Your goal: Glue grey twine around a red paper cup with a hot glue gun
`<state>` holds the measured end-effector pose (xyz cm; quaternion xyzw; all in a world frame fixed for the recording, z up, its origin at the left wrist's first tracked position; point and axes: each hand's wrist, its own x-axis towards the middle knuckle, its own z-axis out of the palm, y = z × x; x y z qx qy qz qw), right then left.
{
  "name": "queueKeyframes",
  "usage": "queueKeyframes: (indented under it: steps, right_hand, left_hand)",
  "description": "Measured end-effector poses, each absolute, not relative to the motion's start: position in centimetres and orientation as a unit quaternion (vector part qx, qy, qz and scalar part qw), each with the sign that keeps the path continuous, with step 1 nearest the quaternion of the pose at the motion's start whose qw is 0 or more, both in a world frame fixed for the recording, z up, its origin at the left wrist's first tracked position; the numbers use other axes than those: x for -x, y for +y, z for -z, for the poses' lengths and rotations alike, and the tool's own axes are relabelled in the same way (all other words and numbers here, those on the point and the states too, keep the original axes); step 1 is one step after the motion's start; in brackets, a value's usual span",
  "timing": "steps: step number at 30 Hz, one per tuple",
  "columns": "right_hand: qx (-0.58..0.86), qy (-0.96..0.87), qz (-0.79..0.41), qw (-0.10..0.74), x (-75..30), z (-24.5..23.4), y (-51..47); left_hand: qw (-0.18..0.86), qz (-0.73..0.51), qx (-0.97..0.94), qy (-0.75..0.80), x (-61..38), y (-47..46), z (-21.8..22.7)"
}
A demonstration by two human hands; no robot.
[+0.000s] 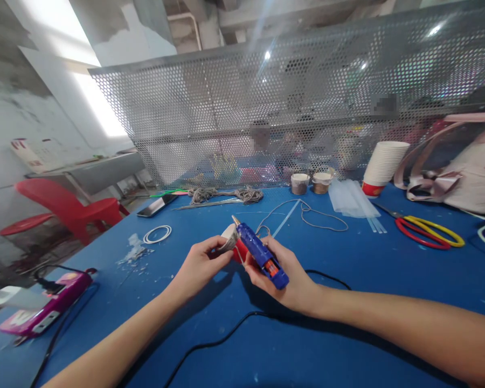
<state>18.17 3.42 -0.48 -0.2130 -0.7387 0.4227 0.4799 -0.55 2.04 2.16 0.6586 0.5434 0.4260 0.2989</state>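
My right hand (pixel 293 275) is closed around a blue glue gun (pixel 253 245), its nozzle pointing up and away to the left. Between my hands is a small red and white paper cup (pixel 239 250), partly hidden by the glue gun. Grey cord (pixel 228 243) lies against the cup's side near the left fingers. My left hand (pixel 206 258) pinches the cup from the left. From the cup area, a loose length of grey cord (pixel 323 223) loops away over the blue table.
Scissors (pixel 428 230), stacked paper cups (pixel 386 166), glue sticks (pixel 353 199) and two cord-wrapped cups (pixel 299 184) stand or lie to the right and back. Cord bundles (pixel 248 195), a phone (pixel 157 205), a white ring (pixel 157 234) and a power strip (pixel 48 307) are leftward. A black cable (pixel 222 337) crosses in front.
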Motion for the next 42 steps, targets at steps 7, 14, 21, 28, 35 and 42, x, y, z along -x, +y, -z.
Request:
queueKeyframes:
  steps: [7, 14, 21, 28, 35, 42]
  right_hand:
    - [0.161, -0.761, -0.441, 0.448, -18.2, 1.4, 3.0]
    - [0.105, -0.764, -0.433, 0.467, -19.1, 0.9, 2.9]
    - [0.222, -0.755, -0.317, 0.529, -18.9, 1.2, 5.3]
    - [0.225, -0.765, -0.304, 0.521, -17.5, 2.1, 6.7]
    - [0.261, -0.786, -0.270, 0.492, -17.7, 2.7, 7.1]
    - [0.255, -0.788, -0.275, 0.488, -17.6, 2.0, 6.6]
  left_hand:
    - [0.324, -0.460, -0.626, 0.540, 0.2, 2.0, -1.5]
    - [0.321, -0.525, -0.550, 0.564, 0.4, 2.3, -1.6]
    - [0.349, -0.537, -0.524, 0.561, 0.1, 2.3, -1.6]
    - [0.383, -0.506, -0.522, 0.570, -1.5, 1.4, -2.0]
    - [0.374, -0.492, -0.535, 0.577, -2.5, 1.2, -2.0]
    - [0.349, -0.493, -0.552, 0.575, -2.3, 1.4, -1.5]
